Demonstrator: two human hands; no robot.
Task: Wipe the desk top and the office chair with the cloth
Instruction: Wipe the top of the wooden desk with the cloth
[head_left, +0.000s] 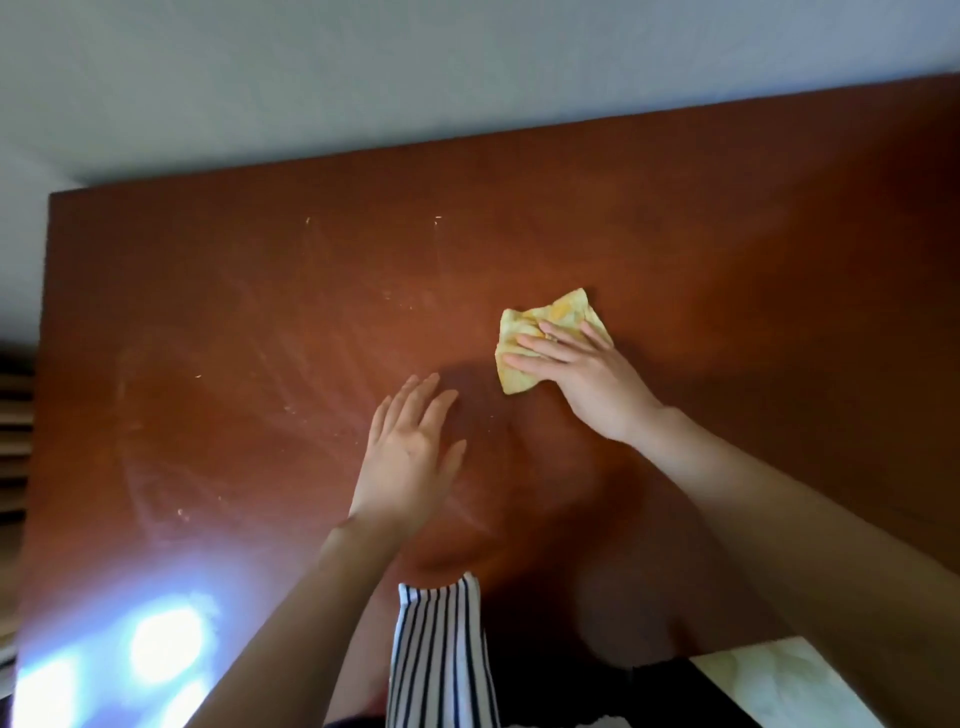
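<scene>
A reddish-brown wooden desk top (260, 322) fills most of the head view, with dust streaks and small crumbs on its left half. A crumpled yellow cloth (563, 312) lies right of the middle. My right hand (576, 371) presses flat on the cloth with straight fingers. My left hand (410, 452) is spread open, palm down, just above or on the wood, to the left of the cloth and apart from it. No office chair shows in this view.
A pale wall (363, 73) runs behind the desk's far edge. Bright light glare (161, 644) falls on the near left corner. A striped garment (441, 654) hangs at the near edge, and a pale marbled surface (779, 680) sits at the lower right.
</scene>
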